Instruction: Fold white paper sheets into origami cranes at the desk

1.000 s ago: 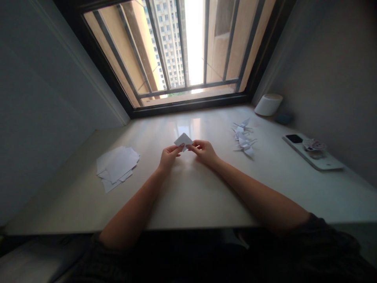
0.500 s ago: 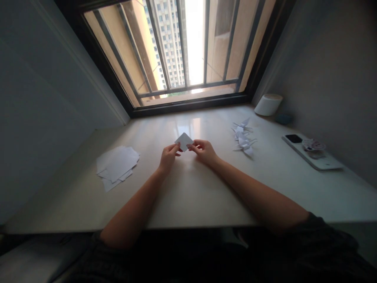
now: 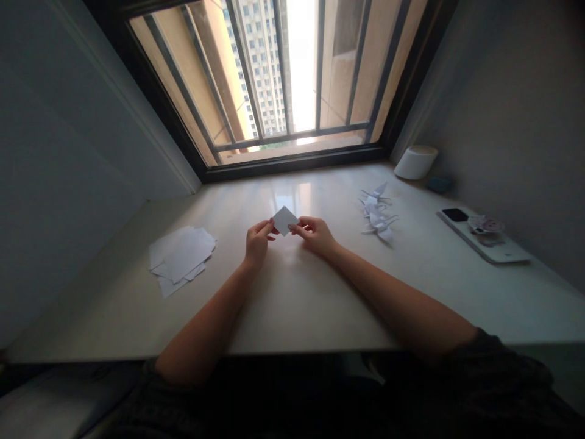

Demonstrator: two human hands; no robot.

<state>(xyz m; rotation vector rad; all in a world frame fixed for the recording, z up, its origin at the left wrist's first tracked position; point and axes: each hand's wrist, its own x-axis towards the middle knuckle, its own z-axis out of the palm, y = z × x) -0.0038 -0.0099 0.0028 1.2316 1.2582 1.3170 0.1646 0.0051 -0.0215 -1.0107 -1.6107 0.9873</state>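
Observation:
A small folded square of white paper [image 3: 284, 220] is held up in a diamond position over the middle of the table. My left hand [image 3: 259, 242] pinches its left corner between thumb and fingers. On the opposite side, my right hand [image 3: 319, 235] grips the right corner, its thumb on the paper's lower right edge. To the right lie several white folded paper cranes [image 3: 378, 221] in a row running away from me. Left of my hands is a loose pile of white paper sheets [image 3: 183, 256].
A white phone [image 3: 507, 249] with a ring-like grip on its back lies at the right. Behind it, by the wall, are a white cylindrical object [image 3: 415, 162] and a small dark bluish item [image 3: 439, 183]. A barred window [image 3: 292, 161] borders the white table's [image 3: 311, 317] far side.
My left hand has shifted slightly left, so more of the paper's left corner shows. The paper stays between both hands; the right hand has hardly moved.

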